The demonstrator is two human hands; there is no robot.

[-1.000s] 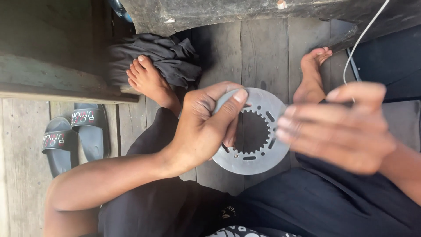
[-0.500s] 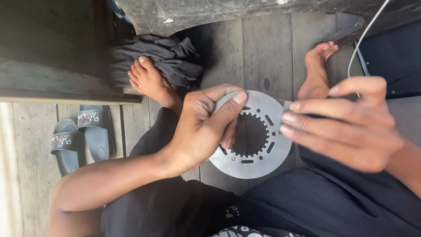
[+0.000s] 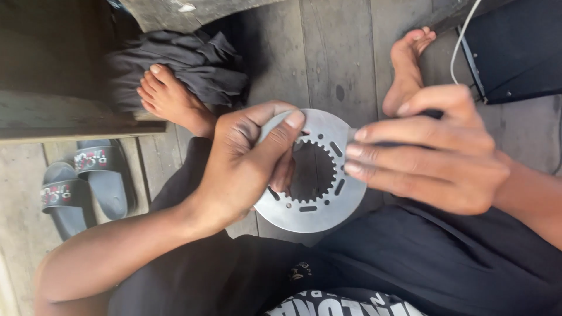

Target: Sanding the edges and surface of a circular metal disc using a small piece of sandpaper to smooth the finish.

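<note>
- The left hand (image 3: 246, 164) covers the left part of the flat metal ring (image 3: 319, 193) at frame centre; its grip is closed on the rim.
- The right hand (image 3: 427, 152) curls around a dark thing, mostly hidden, touching the ring's right edge.
- The ring is grey, smooth, toothed inside, slotted.
- Weathered floor planks (image 3: 339, 52); sandals (image 3: 82, 184) lower left; dark cloth (image 3: 193, 64) upper left.
</note>
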